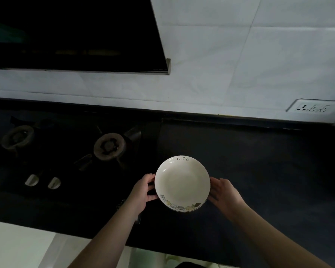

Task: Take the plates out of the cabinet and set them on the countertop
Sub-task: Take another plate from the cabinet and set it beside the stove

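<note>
So: cream plate [182, 183] was over dark countertop [259, 161], just right of stove [66, 151], whether resting or not quite down unclear. Left hand [143, 190] gripped left rim, fingers curled; right hand [225, 194] cupped right rim. Release pending. Cabinet out of view; remaining plates unknown.

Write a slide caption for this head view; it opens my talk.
Both hands hold a cream plate over the dark countertop beside the stove.
</note>
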The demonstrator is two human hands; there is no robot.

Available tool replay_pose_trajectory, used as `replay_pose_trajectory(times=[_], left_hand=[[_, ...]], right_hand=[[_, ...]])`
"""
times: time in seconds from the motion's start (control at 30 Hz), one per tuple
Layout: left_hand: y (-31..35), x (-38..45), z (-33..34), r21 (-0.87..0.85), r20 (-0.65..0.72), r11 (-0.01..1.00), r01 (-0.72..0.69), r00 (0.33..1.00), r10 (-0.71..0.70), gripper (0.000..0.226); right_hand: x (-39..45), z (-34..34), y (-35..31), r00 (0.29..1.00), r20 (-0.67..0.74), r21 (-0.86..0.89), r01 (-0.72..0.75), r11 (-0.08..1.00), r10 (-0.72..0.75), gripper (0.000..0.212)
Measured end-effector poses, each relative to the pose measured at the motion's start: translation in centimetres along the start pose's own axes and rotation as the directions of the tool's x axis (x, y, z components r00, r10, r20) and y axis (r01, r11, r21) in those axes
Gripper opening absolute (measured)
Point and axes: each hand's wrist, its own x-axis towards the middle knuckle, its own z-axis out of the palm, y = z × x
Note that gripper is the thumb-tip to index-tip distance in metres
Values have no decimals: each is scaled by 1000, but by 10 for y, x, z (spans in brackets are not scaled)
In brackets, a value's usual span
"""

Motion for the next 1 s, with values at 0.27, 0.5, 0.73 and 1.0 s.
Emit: replay_pose_trajectory(times=[0.27, 0.5, 0.73, 1.0], left_hand=[[22, 21, -4, 24, 40, 999, -21, 999, 20, 20], [23, 32, -7, 60, 32, 998, -19, 999, 17, 32], [17, 29, -6, 330, 9, 934, -135, 990, 140, 33], [-3, -12, -4, 841, 259, 306, -446, 829, 496, 57]], right_hand=[[12, 19, -12, 999, -52, 55, -6, 998, 9, 51], [20, 19, -12, 996, -88, 51, -2, 999, 7, 51], [13, 8, -9, 979, -191, -251, 24, 968, -74, 38], [-26, 3, -7, 934, -119, -860, 73, 504, -338, 50]])
